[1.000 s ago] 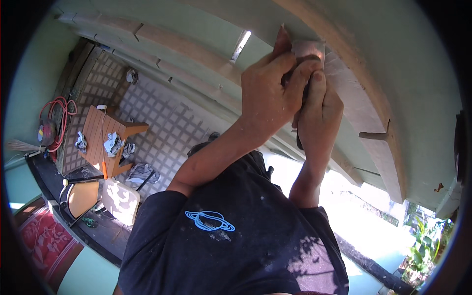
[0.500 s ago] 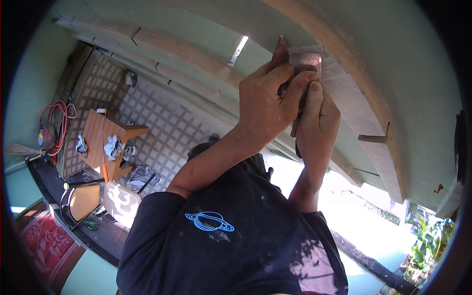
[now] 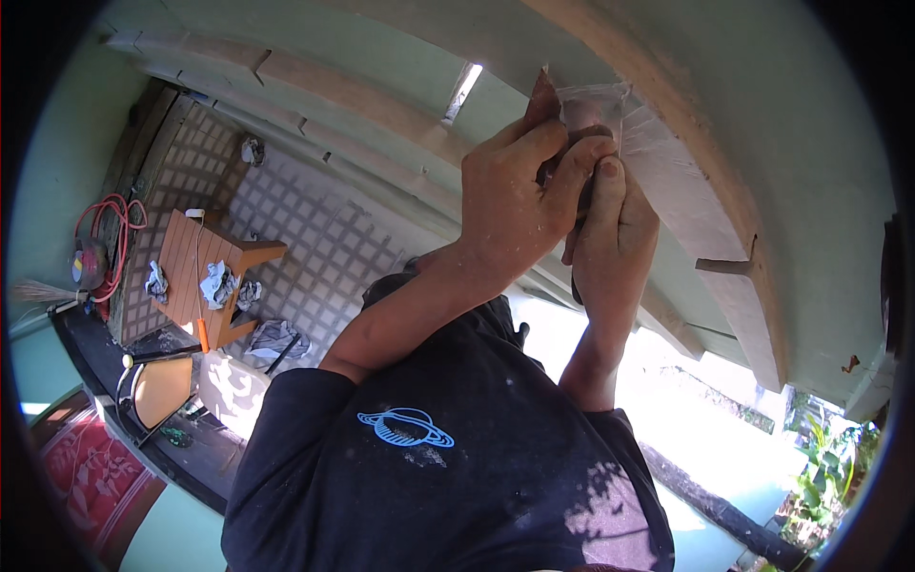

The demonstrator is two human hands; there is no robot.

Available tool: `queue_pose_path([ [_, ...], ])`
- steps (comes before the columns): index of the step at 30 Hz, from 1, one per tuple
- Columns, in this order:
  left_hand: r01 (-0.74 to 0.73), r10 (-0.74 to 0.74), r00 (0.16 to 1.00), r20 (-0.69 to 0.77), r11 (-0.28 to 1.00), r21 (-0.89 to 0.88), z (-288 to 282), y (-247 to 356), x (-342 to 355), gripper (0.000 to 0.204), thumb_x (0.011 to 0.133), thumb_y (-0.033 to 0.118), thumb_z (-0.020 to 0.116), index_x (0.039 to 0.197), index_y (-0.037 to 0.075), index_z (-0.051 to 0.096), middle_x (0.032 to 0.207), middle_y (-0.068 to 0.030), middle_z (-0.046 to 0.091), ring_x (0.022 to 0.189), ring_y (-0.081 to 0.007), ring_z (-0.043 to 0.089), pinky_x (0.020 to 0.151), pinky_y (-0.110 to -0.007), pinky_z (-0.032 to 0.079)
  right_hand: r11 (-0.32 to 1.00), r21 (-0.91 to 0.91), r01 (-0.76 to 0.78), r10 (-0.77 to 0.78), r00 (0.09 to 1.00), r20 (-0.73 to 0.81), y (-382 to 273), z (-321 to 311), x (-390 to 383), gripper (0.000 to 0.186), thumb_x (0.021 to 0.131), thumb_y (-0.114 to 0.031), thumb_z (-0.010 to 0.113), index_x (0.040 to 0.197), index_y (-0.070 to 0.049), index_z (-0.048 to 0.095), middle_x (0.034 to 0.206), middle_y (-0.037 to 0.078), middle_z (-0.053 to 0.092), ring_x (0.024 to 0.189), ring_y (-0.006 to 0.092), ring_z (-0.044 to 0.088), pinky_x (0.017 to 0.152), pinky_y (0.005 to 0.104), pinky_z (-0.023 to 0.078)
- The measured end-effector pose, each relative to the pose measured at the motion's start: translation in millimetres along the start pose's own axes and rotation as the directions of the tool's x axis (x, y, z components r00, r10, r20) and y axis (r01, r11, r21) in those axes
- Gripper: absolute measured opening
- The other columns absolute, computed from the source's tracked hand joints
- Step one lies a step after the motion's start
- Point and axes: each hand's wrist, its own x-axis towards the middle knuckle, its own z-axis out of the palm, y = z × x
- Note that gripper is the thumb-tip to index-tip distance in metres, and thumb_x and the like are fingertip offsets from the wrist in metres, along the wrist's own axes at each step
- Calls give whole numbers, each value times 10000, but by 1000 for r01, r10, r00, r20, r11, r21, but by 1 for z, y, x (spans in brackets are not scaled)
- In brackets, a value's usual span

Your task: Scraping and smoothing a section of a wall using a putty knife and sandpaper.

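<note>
Both my hands are raised against the grey, wood-ribbed overhead surface point(image 3: 686, 191). My left hand point(image 3: 505, 200) is closed, its fingertips around a pointed reddish-brown piece like sandpaper point(image 3: 543, 95), beside a thin flat blade-like piece point(image 3: 591, 100), possibly a scraper, pressed near a rib. My right hand point(image 3: 615, 238) is closed just below and right of it, thumb up, on a dark handle that is largely hidden by the fingers. The two hands touch at the fingertips, so exactly what each grips is partly unclear.
Below at left are a wooden table point(image 3: 181, 267) with crumpled rags point(image 3: 219, 284), a chair point(image 3: 164, 393), a coiled red hose point(image 3: 124, 248) and a broom point(image 3: 38, 286). A narrow slot point(image 3: 462, 91) opens between the ribs. Plants point(image 3: 820, 477) stand at bright lower right.
Compared with a second ago, both hands and the pointed piece sit slightly lower and further left in the view. Both hands keep their closed grip.
</note>
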Motion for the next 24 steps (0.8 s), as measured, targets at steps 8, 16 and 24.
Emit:
queue_pose_path([
  [8, -36, 36, 999, -29, 999, 0, 0, 1, 4, 126, 918, 84, 701, 868, -31, 707, 684, -106, 641, 555, -95, 531, 499, -261, 396, 999, -27, -24, 24, 1000, 7, -4, 1, 2, 364, 1055, -228, 454, 945, 46, 665, 605, 95, 562, 563, 130, 515, 532, 321, 412],
  [16, 12, -13, 1000, -17, 1000, -15, -1, -5, 11, 129, 904, 155, 707, 905, 32, 745, 885, -187, 711, 566, -184, 636, 508, -287, 478, 998, 60, 15, -15, 1000, 1, -11, 5, 8, 356, 1054, -226, 455, 949, 46, 661, 598, 81, 543, 568, 124, 501, 537, 321, 412],
  [24, -32, 32, 999, 8, 998, 53, -3, 0, 7, 118, 915, 93, 703, 880, -19, 714, 700, -118, 648, 549, -94, 541, 494, -255, 398, 1000, 24, -15, 15, 1000, -6, -4, 4, 3, 367, 1058, -234, 446, 969, 53, 658, 602, 76, 545, 570, 121, 494, 534, 322, 404],
])
